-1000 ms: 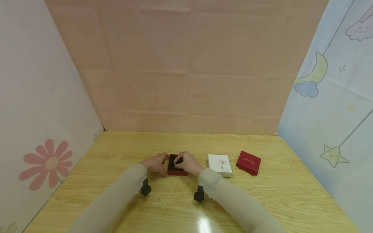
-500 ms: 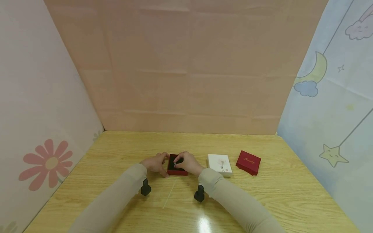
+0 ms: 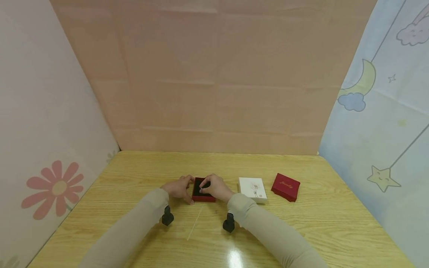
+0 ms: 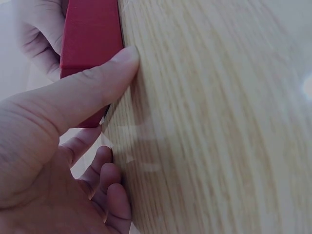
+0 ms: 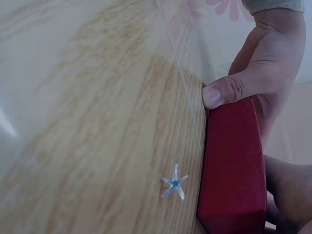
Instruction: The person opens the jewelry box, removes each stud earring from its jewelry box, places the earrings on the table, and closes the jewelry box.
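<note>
A red box base [image 3: 203, 199] with a black inside stands before me. My left hand [image 3: 180, 188] grips its left side; in the left wrist view the thumb [image 4: 92, 90] presses its front wall while fingers reach behind. From the right, my right hand [image 3: 217, 188] comes over the box, thumb and forefinger pinching a small pale, shiny piece [image 3: 201, 190] at the black inside. Its kind is too small to tell, and the right wrist view hides these fingertips behind the red wall [image 5: 234, 165]. A clear star-shaped piece [image 5: 175, 184] with a blue centre lies in front of the box.
Right of the box lies a white box [image 3: 249, 188] with a flower print. Farther right is a red lid [image 3: 286, 187] with gold lettering. A thin pale line [image 3: 195, 222] runs along the wooden table [image 3: 151, 163] toward me. Cloth walls bound the table.
Both hands keep their places at the red box. At most the right fingertips shift very slightly over the black inside; the other things stay put.
</note>
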{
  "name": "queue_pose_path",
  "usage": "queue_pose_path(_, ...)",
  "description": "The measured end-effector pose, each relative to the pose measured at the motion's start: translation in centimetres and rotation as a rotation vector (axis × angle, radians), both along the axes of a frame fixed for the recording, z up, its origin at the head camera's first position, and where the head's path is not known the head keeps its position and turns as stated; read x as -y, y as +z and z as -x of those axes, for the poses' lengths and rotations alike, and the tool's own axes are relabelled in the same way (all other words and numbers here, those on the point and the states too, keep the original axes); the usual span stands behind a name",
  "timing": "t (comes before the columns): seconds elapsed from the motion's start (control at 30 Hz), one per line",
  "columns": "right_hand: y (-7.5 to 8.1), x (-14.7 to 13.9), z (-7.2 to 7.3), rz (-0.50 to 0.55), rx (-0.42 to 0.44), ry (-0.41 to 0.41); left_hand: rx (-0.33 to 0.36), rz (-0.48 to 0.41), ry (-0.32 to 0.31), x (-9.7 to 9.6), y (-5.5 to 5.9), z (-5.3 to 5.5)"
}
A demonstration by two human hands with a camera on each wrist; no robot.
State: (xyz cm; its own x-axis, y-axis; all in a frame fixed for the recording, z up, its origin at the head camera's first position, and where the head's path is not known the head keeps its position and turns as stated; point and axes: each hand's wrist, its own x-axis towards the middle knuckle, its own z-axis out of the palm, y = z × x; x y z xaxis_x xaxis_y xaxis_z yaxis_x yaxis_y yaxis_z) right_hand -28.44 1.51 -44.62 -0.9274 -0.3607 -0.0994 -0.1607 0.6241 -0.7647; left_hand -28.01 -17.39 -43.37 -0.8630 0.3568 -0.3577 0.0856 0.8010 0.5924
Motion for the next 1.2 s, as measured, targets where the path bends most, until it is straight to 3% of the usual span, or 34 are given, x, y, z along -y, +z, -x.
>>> queue_pose_path(0.9,-0.19,0.13,0.09,-0.024,-0.031,0.012,0.002,0.01,-0.016,0.03,0.18,-0.23)
queue_pose_path(1.2,-0.06,0.1,0.03,-0.016,-0.039,0.008,0.006,0.008,0.009,-0.06,0.06,-0.06)
